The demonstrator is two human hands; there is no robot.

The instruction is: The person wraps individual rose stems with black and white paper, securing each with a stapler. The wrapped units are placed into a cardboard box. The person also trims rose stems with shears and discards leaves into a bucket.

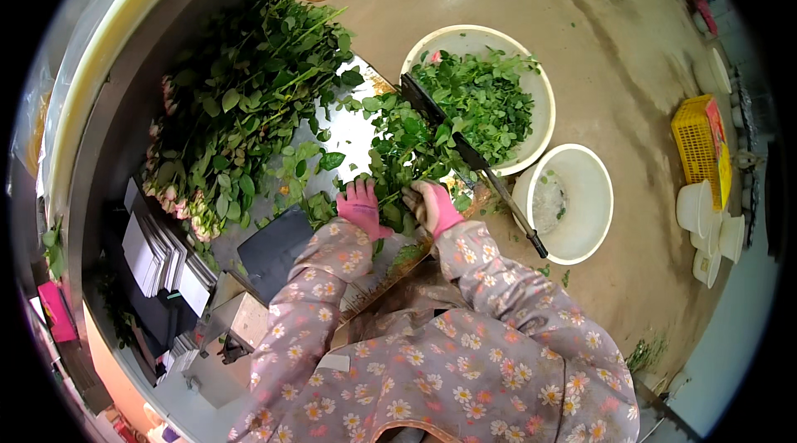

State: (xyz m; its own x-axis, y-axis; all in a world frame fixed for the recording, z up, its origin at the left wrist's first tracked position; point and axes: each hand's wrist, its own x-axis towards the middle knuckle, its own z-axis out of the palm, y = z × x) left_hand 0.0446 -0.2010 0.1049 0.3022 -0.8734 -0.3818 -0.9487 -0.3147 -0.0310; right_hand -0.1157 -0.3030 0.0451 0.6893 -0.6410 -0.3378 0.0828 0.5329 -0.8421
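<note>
My left hand (362,207), in a pink glove, lies with its fingers stretched over leafy greenery at the table's near side. Just right of it, my right hand (432,205), in a pink glove with a dirt-darkened finger area, is curled round leafy rose stems (400,144); leaves partly hide its fingertips. Beyond the hands, the greenery runs up to a long black cutter arm (473,156) with a metal rod and black grip, slanting across the table's right edge. A big heap of roses (241,111) with pale pink blooms covers the table's left side.
A large white tub (545,111) full of cut leaves stands on the floor to the right. Beside it is a smaller white bucket (594,202). White cards (154,256) and a dark flat panel (276,250) lie left. A yellow crate (696,144) sits far right.
</note>
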